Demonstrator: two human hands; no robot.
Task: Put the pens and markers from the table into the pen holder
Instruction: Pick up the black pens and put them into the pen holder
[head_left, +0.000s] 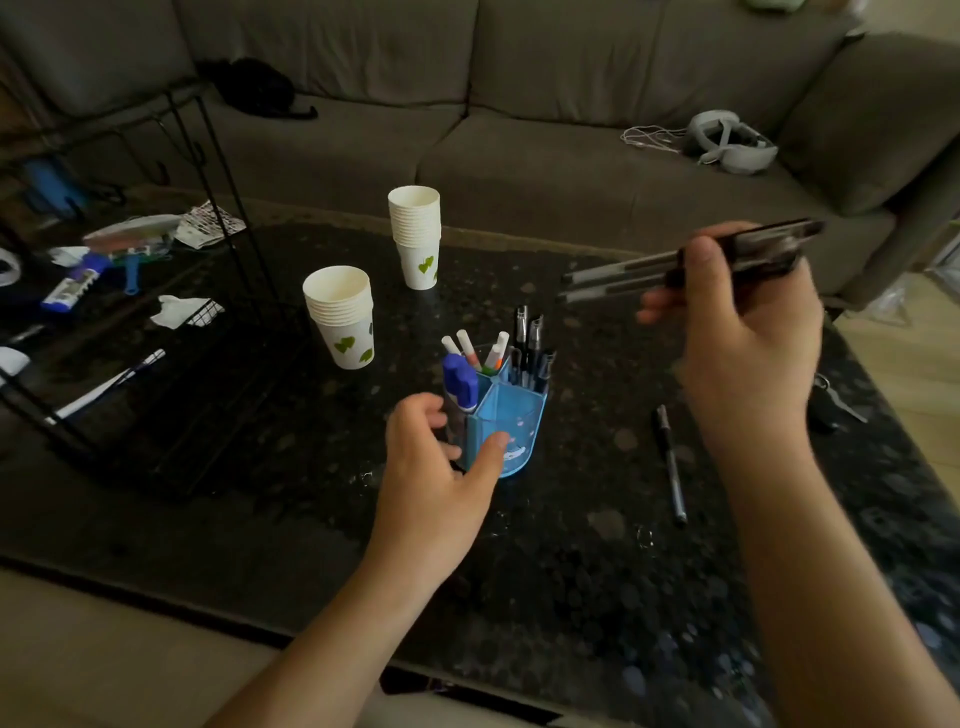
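A blue translucent pen holder (511, 415) stands in the middle of the dark table, with white markers, black pens and a purple-capped tube in its compartments. My left hand (441, 467) curls around its near left side, thumb on the front wall. My right hand (743, 338) is raised above and to the right of the holder, gripping a bundle of dark pens (639, 273) that point left, blurred. One dark pen (671, 462) lies flat on the table to the holder's right.
Two stacks of white paper cups (343, 322) (415, 234) stand behind the holder. A black wire rack (218, 171) and scattered clutter fill the table's left. Small metal items (836, 397) lie at the right edge. A grey sofa (519, 145) runs behind.
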